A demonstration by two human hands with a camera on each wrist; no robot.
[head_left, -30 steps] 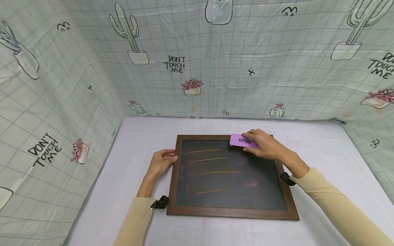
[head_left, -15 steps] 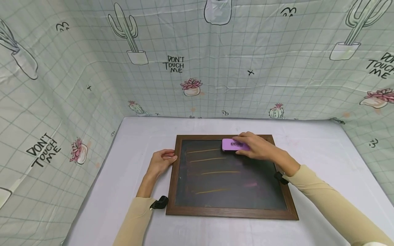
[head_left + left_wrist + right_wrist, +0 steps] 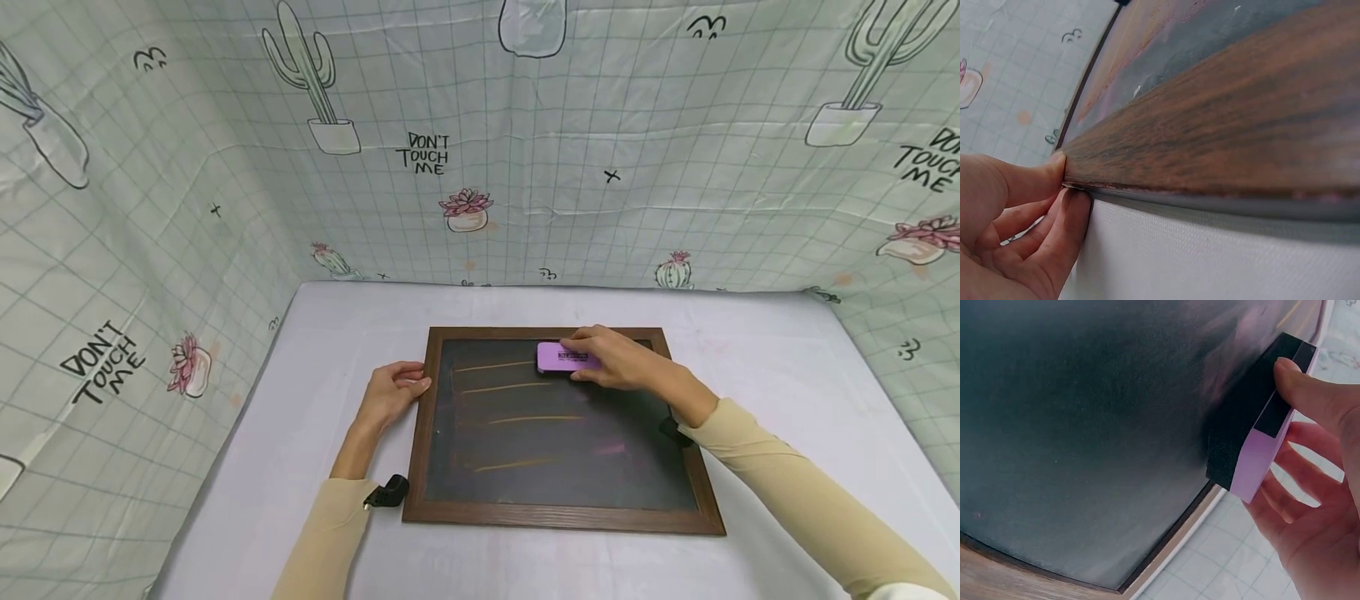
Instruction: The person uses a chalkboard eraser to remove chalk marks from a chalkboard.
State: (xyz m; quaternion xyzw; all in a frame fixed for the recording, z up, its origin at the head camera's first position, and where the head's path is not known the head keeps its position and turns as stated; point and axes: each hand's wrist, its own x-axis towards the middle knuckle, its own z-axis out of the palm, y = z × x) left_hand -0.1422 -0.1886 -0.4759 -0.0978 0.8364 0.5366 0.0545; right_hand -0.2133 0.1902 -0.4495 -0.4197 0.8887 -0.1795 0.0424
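The grip of the right hand (image 3: 621, 358) holds a purple eraser (image 3: 553, 357) by its sides, dark felt (image 3: 1244, 412) toward the upper part of the chalkboard (image 3: 525, 487), presumably to wipe; whether it touches fully is hard to tell. The left hand (image 3: 390, 393) pinches the wooden frame (image 3: 562, 517), likely steadying the chalkboard, lying on the desk (image 3: 352, 317) short of its far edge.

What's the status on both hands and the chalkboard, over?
Left hand pinching brown frame. Right hand gripping purple eraser near far side of chalkboard. Orange chalk lines showing, no obstruction seen.
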